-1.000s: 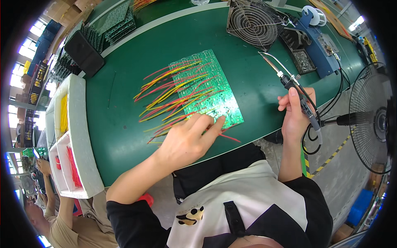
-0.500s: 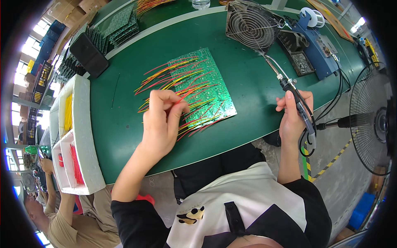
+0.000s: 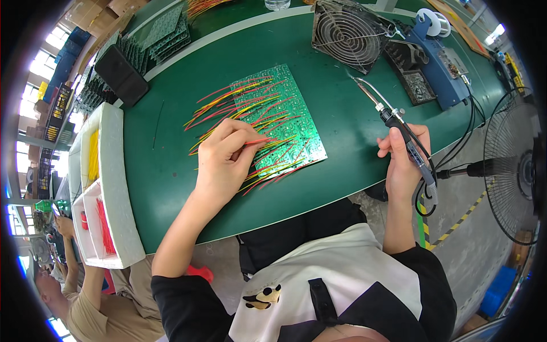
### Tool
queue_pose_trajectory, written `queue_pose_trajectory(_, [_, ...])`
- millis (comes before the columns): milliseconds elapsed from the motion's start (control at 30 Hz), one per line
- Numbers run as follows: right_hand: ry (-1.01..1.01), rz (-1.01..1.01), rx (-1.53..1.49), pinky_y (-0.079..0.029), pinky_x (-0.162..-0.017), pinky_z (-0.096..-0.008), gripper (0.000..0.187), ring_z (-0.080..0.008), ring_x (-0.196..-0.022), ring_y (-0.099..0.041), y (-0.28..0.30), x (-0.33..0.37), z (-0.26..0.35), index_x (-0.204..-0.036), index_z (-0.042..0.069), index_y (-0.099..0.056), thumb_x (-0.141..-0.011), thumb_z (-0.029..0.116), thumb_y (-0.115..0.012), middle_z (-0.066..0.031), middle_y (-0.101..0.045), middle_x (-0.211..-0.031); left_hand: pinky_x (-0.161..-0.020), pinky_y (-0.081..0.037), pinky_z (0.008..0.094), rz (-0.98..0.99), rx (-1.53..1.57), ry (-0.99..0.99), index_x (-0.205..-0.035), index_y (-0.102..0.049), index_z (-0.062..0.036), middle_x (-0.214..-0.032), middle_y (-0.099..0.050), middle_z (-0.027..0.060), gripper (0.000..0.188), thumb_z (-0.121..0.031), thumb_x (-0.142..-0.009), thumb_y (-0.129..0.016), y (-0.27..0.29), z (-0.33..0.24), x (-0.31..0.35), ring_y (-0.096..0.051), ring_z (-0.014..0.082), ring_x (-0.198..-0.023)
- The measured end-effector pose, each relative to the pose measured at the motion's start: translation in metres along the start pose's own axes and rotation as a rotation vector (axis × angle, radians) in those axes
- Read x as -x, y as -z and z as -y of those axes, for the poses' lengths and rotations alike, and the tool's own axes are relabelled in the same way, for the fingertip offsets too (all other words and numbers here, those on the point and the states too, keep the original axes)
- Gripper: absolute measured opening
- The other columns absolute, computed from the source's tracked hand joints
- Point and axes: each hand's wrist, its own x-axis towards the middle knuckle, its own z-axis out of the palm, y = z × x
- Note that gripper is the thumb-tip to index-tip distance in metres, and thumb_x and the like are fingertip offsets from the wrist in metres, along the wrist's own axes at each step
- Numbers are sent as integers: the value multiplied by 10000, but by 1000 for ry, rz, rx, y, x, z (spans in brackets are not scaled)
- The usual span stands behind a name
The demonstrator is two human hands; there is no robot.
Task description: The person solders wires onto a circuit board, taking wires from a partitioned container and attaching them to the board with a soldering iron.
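Observation:
A green circuit board point(image 3: 310, 137) lies on the table, with rows of red and yellow wires point(image 3: 213, 102) standing out past its left side. My left hand point(image 3: 223, 162) is over the board's lower left part, thumb and forefinger pinched on a red wire point(image 3: 260, 140). The wire's tip points right across the board; its other end is hidden by my fingers. To the right of the board, my right hand point(image 3: 405, 168) grips a soldering iron point(image 3: 394, 121) with a thin metal feed tube along it. Its tip points up and left, apart from the board.
A white foam box point(image 3: 131, 228) with yellow and red wires stands at the left edge. Behind are a black phone point(image 3: 122, 74), stacked boards point(image 3: 168, 31) and a square fan point(image 3: 347, 37). A blue solder feeder point(image 3: 436, 68) is back right; a floor fan point(image 3: 510, 168) stands beside the table.
My left hand has turned and moved slightly right, bringing the red wire lower and flatter over the board. The iron's tip has shifted slightly left; my right hand is nearly still.

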Motion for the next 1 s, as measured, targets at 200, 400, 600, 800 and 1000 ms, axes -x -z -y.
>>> queue_pose_trajectory(200, [-44, 47, -48, -490, -554, -248, 176, -125, -527, -560, -2, 7, 3, -901, 3, -465, -823, 41, -618, -99, -588, -656, -503, -450, 216, 12, -42, 66, -794, -661, -9, -751, -578, 56, 93, 44, -718, -652, 0, -7, -2, -564, 114, -574])
queue_pose_trajectory(400, [-71, 99, -70, -486, -542, -234, 175, -122, -526, -568, -5, 14, 5, -906, -4, -469, -818, 23, -618, -99, -591, -647, -481, -445, 223, 33, -56, 22, -808, -662, -1, -716, -569, 63, 105, 45, -715, -644, -2, 0, 4, -556, 106, -563])
queue_pose_trajectory(600, [-74, 94, -65, -487, -542, -232, 178, -122, -523, -569, -6, 14, 5, -901, -6, -468, -817, 30, -621, -99, -592, -644, -468, -424, 215, -1, -11, 28, -814, -658, -2, -718, -560, 62, 107, 46, -722, -631, -2, -1, 3, -536, 106, -540])
queue_pose_trajectory(800, [-70, 114, -62, -489, -539, -231, 184, -123, -522, -571, -5, 15, 5, -899, -8, -463, -813, 26, -622, -102, -592, -645, -448, -395, 216, 41, -17, 45, -811, -644, 1, -719, -555, 60, 95, 47, -733, -616, -4, 3, 5, -516, 102, -524])
queue_pose_trajectory(1000, [-88, 132, -88, -490, -511, -219, 213, -122, -533, -584, -7, 19, 6, -909, -10, -456, -804, 35, -636, -102, -596, -649, -444, -388, 220, 50, -25, 61, -799, -632, -1, -711, -549, 59, 85, 49, -734, -614, -3, 3, 5, -509, 103, -519])
